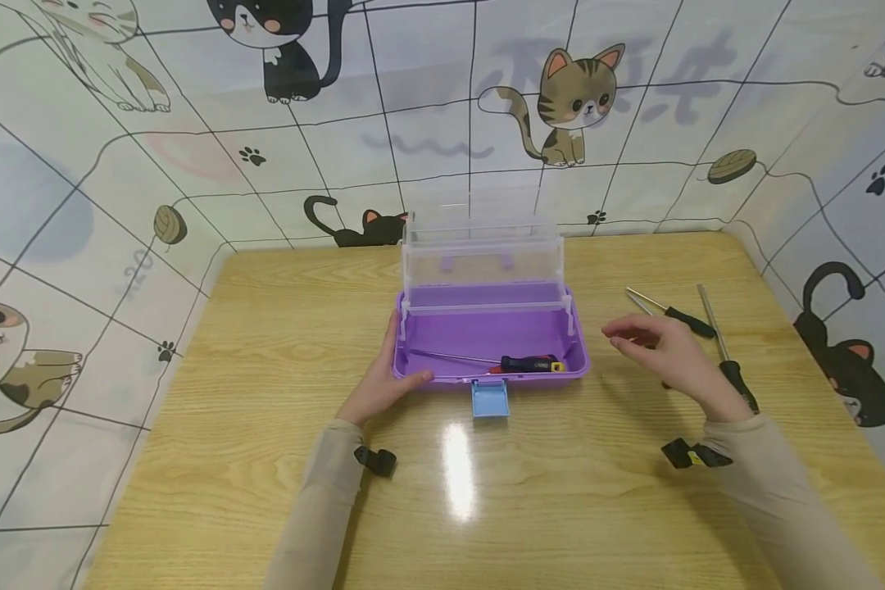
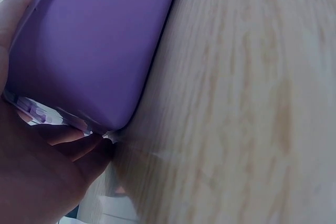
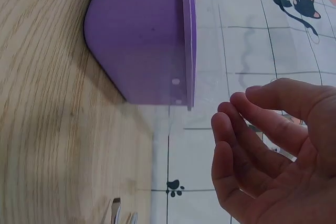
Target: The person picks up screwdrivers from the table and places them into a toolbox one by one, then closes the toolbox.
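Note:
A purple toolbox [image 1: 487, 334] stands on the table with its clear lid [image 1: 483, 258] raised and its blue latch [image 1: 490, 399] hanging down at the front. My left hand [image 1: 379, 378] grips its left end, thumb over the front rim and fingers around the side; the left wrist view shows the fingers [image 2: 89, 150] bent at the box's end. Inside, screwdrivers with dark handles [image 1: 527, 365] lie along the front wall, one with a yellow end. My right hand [image 1: 664, 352] is in the air to the right of the box, fingers loosely bent, holding nothing.
To the right on the table lie a screwdriver with a black handle [image 1: 692, 322], a longer screwdriver [image 1: 737, 381] and a thin shaft [image 1: 638, 302] partly hidden by my right hand. A cat-patterned cloth wall [image 1: 428, 106] encloses the table's back and sides.

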Demonstrator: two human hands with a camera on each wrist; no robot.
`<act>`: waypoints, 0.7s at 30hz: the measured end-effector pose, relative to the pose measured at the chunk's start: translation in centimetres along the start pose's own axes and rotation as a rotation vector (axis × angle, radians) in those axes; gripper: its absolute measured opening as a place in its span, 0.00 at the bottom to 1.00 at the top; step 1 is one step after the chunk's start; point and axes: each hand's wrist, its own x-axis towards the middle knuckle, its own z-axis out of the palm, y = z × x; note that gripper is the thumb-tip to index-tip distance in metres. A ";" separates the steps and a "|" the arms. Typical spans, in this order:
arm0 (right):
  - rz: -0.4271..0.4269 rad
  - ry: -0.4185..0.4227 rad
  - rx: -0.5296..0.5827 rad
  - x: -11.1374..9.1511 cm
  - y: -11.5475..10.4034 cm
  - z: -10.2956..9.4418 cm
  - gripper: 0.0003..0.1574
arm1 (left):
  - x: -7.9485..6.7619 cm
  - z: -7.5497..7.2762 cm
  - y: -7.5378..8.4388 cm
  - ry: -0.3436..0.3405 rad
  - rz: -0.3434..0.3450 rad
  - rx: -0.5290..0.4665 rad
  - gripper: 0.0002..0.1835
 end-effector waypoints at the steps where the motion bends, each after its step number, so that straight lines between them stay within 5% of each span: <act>1: 0.005 0.006 -0.005 -0.2 0.2 -0.1 0.11 | 0.0 0.0 0.0 0.000 -0.003 0.001 0.63; 21: 0.153 0.047 0.038 -3.2 3.3 -2.1 0.20 | 0.2 0.0 -0.3 -0.002 0.016 0.019 0.62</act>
